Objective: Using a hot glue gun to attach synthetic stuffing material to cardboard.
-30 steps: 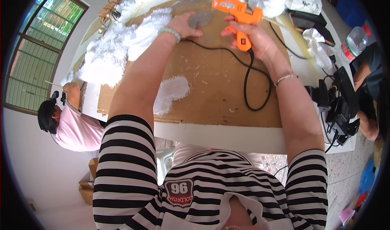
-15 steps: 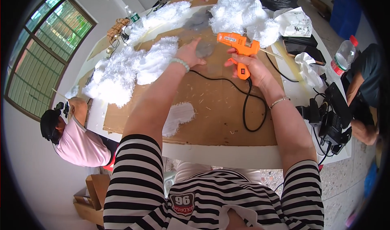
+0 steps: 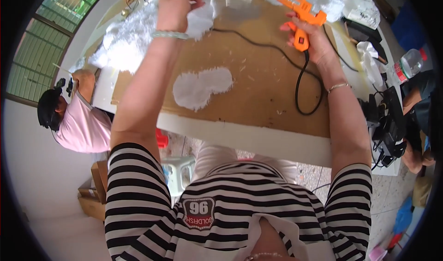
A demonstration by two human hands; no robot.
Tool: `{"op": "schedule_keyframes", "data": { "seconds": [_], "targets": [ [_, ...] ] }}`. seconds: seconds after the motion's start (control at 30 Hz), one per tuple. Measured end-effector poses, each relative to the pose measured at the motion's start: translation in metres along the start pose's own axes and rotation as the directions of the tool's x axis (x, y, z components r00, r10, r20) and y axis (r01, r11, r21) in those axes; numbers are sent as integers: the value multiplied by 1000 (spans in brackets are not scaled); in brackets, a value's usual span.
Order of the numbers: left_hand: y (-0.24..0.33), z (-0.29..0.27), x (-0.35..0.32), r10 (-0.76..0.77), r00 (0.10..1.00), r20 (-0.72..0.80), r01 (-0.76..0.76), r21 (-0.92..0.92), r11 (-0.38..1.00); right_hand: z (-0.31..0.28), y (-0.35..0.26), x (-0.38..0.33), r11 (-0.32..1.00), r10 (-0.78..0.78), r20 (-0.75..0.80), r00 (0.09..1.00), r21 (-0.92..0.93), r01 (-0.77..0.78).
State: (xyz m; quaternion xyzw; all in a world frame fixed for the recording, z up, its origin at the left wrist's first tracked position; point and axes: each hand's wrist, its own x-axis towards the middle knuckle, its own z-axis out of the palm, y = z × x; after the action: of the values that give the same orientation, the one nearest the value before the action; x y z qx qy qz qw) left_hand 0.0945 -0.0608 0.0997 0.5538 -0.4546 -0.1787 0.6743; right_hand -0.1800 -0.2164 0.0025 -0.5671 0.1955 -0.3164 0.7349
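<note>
Glue gun [image 3: 301, 12], orange with a black cord [image 3: 302, 83], sits gripped in the right hand [image 3: 310, 42] above the brown board [image 3: 265, 83]. Left hand [image 3: 175, 3] pinches white fluffy fabric [image 3: 203, 18] at the far edge. A sole-shaped white fluffy piece [image 3: 202, 86] lies flat on the board.

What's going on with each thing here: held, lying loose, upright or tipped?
Glue gun: gripped in the right hand, lifted off the board.
White stuffing piece: pinched in the raised left hand.
Black cord: lying looped on the cardboard sheet.
White fuzzy patch: lying flat.
Plastic bottle: lying tipped.
</note>
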Motion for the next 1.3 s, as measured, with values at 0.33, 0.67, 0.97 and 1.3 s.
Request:
{"op": "schedule_keyframes", "data": {
  "seconds": [0.33,0.67,0.97,1.3],
  "targets": [
    [8,-78,-146,-360,932,-50,363,144,920,1,5,2,998,47,-80,996,37,-44],
    [2,-105,-157,-476,878,-47,472,-66,879,-1,6,2,999,47,-65,997,6,-47],
    [-7,-89,-162,-499,858,-121,513,168,842,1,3,1,999,40,-62,997,-8,-40],
    [-16,-69,-152,-500,863,-67,498,269,824,0,5,2,1000,28,-20,999,-1,-28]
  ]
}}
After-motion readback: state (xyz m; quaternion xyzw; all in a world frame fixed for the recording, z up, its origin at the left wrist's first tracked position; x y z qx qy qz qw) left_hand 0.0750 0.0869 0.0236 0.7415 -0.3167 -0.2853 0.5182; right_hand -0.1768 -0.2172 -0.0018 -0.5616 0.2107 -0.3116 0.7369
